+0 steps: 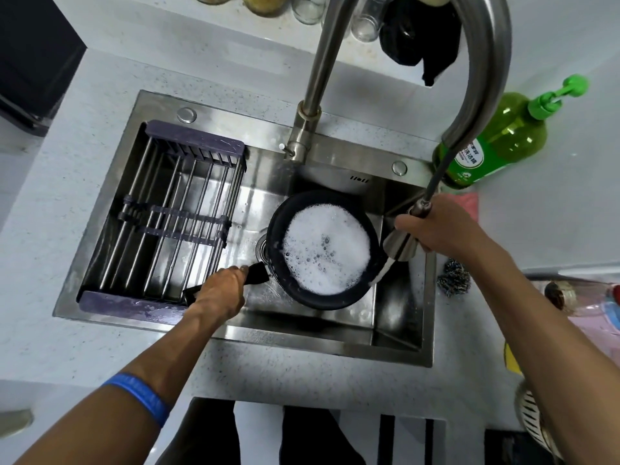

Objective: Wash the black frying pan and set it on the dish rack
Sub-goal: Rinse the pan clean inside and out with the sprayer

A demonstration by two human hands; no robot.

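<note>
Pan [323, 250] mid-frame, suds-full; left hand [221, 292] clamps handle, right hand [443, 229] grips sprayer [401, 246]. Risk: soapy handle slips, spray splashes out.

dish rack [174, 209] bars bare, frying pan [323, 250] fills basin's right, faucet hose [439, 169] overhead

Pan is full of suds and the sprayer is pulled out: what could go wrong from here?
1. The spray head in the right hand is aimed at the frying pan rim; foam may splash over the sink edge.
2. The left hand grips a wet handle; the pan could slip or tip.
</note>
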